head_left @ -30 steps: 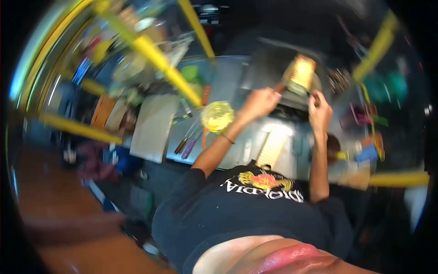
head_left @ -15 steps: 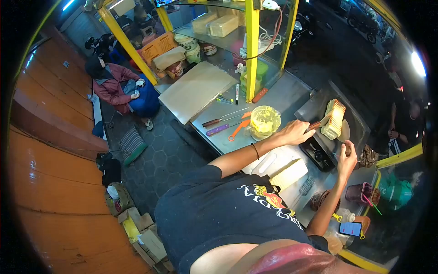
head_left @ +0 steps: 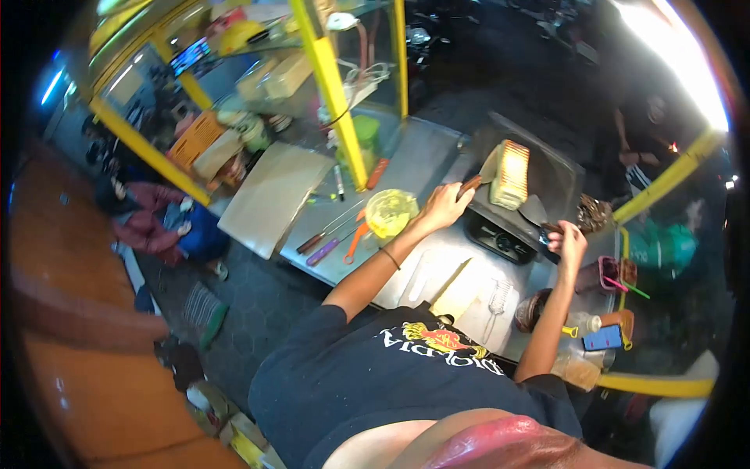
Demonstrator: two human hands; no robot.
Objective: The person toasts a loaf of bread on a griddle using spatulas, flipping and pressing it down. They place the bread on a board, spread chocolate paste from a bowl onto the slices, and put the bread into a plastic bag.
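A thick block of toasted bread (head_left: 510,176), striped brown on top and pale on its side, sits on the dark flat griddle (head_left: 551,168). My left hand (head_left: 445,207) is closed around the brown handle of a spatula (head_left: 488,168), whose metal blade is at the bread's left side. My right hand (head_left: 569,242) grips the dark handle of a second spatula (head_left: 533,209), its blade close to the bread's lower right corner. A tub of yellow spread (head_left: 392,215) stands left of my left wrist.
Untoasted bread (head_left: 455,297) and a wire tool (head_left: 498,298) lie on the metal counter near my body. Purple- (head_left: 322,252) and orange-handled tools (head_left: 355,244) lie left of the tub. A phone (head_left: 602,338) and jars are at the right. A yellow post (head_left: 332,94) rises behind. A person (head_left: 160,219) sits left.
The view has swung, shifting the scene leftward. The bread, tilted up between the spatulas before, now rests with its striped side up; my right hand's spatula has drawn slightly away from it.
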